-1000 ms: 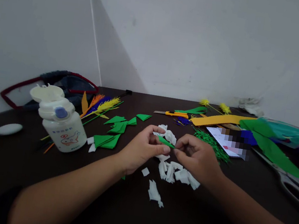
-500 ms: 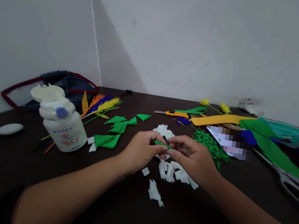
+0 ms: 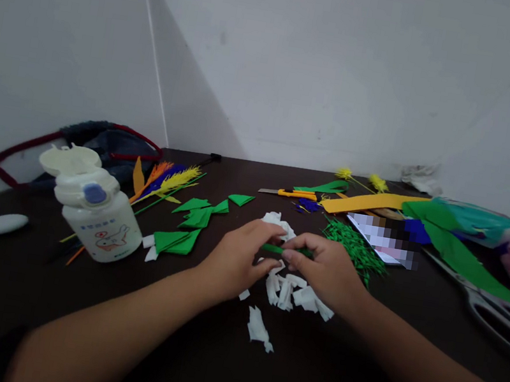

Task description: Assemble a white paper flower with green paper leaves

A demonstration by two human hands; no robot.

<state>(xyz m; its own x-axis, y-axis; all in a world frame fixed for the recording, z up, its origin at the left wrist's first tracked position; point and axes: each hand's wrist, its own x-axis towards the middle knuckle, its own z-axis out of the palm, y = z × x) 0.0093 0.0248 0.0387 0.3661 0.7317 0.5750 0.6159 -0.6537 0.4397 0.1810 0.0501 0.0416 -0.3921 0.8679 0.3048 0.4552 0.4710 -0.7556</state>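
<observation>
Green rolled piece (image 3: 271,248) is lying between the two hands' fingertips, above the desk (image 3: 189,361). Right hand (image 3: 332,271): thumb and forefinger are closing on it, a bit of green showing behind them. Left hand (image 3: 232,258): thumb and forefinger are standing well parted around the other end; whether either is touching, cannot tell. Half a second ago those left fingers were pinching close together; now they are gaping. White scraps (image 3: 286,293) are lying just below the fingers. Green fringed clippings (image 3: 357,249) are spreading just beyond the right fingers, folded green pieces (image 3: 176,241) left of the left ones. Farther out, a yellow cutter (image 3: 300,194) is lying beyond both hands' fingers, a white bottle (image 3: 104,228) is standing well left.
</observation>
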